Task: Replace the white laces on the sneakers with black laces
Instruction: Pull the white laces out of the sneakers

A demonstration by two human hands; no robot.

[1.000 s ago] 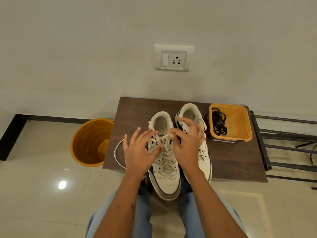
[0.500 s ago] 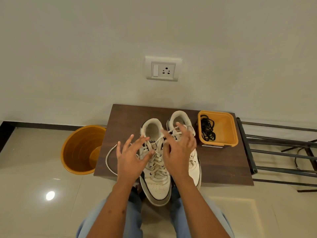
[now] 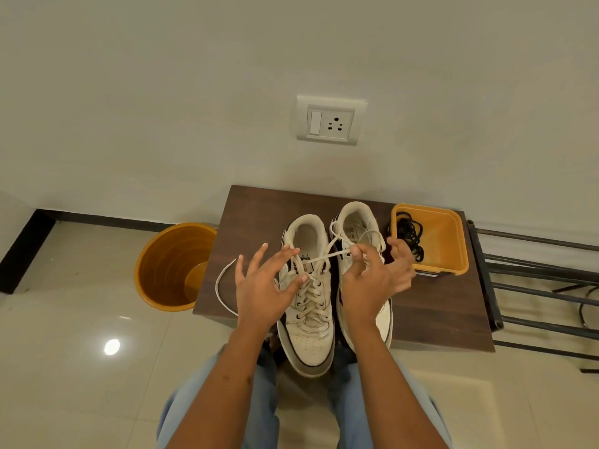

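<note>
Pinching the white lace [image 3: 327, 256], the right hand [image 3: 372, 280] draws it taut above the left sneaker [image 3: 308, 306]; left hand [image 3: 264, 283] spread over the eyelets. Black laces [image 3: 410, 234] sit in the tub [image 3: 447, 247] right of the sneakers.

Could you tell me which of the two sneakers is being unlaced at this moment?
The left sneaker: the right hand pinches its white lace pulled across. The right sneaker lies behind that hand.

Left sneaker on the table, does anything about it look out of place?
Yes: the left sneaker has its toe jutting past the table edge, and one white lace end trails loose off the table's left side.
</note>
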